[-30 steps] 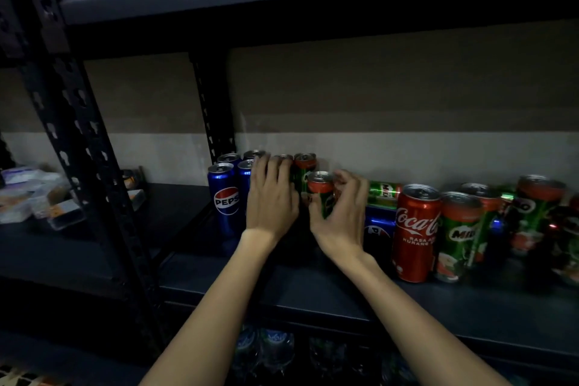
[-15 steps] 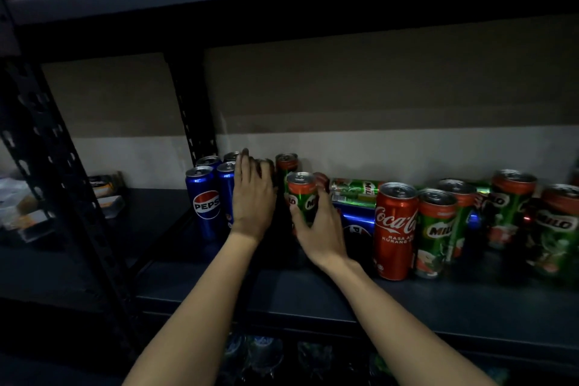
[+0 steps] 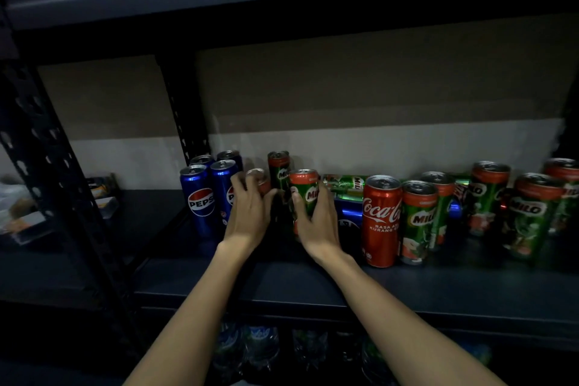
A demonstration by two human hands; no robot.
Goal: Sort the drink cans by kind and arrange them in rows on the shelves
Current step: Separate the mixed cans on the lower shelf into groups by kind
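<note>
Right hand (image 3: 316, 222) now grips a Milo can (image 3: 303, 194) upright on the shelf (image 3: 313, 285), shifted left since a second ago. Left hand (image 3: 249, 216) fingers curl round a red-topped can (image 3: 258, 178) beside the Pepsi cans (image 3: 200, 194). Milo row forming.

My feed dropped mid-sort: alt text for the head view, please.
Both hands reach onto a dark shelf: the right hand grips a Milo can, the left hand holds another can beside four Pepsi cans. A Coca-Cola can stands right.
</note>
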